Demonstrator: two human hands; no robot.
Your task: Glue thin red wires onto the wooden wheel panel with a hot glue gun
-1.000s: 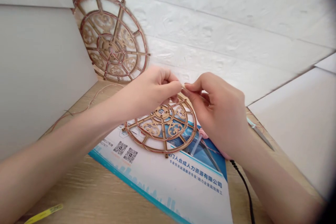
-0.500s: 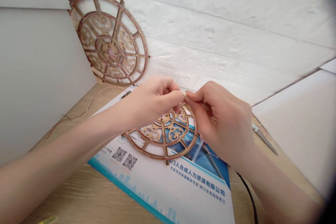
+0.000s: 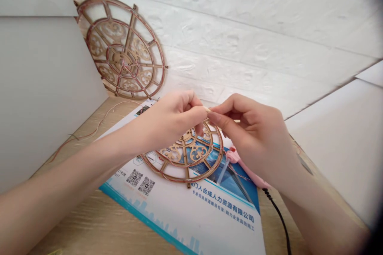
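Note:
My left hand (image 3: pixel 182 115) reaches in over the smaller round openwork frame (image 3: pixel 188 167), its thumb and fingers closed in a pinch. My right hand (image 3: pixel 249 131) meets it from the right, with thumb and forefinger pressed together. Between the touching fingertips shows a small pale piece (image 3: pixel 206 109), too small to name; both hands grip it. The brown frame has scrollwork and thin reddish wires along its rings. It lies flat on a printed folder (image 3: pixel 179 211), partly hidden by my left hand.
A larger wired round frame (image 3: pixel 122 61) leans in the corner against the white wall (image 3: pixel 239 44). A pink corded tool (image 3: pixel 248 172) lies beneath my right wrist, its black cable (image 3: pixel 279 215) running forward. Loose thin wire (image 3: pixel 98 125) trails across the wooden table (image 3: pixel 89 219) at left. A blade (image 3: pixel 304 164) lies at right.
My right hand has turned and its fingertips have moved slightly left, still pinching beside the left. More of the pink tool now shows below it. The view has shifted a little.

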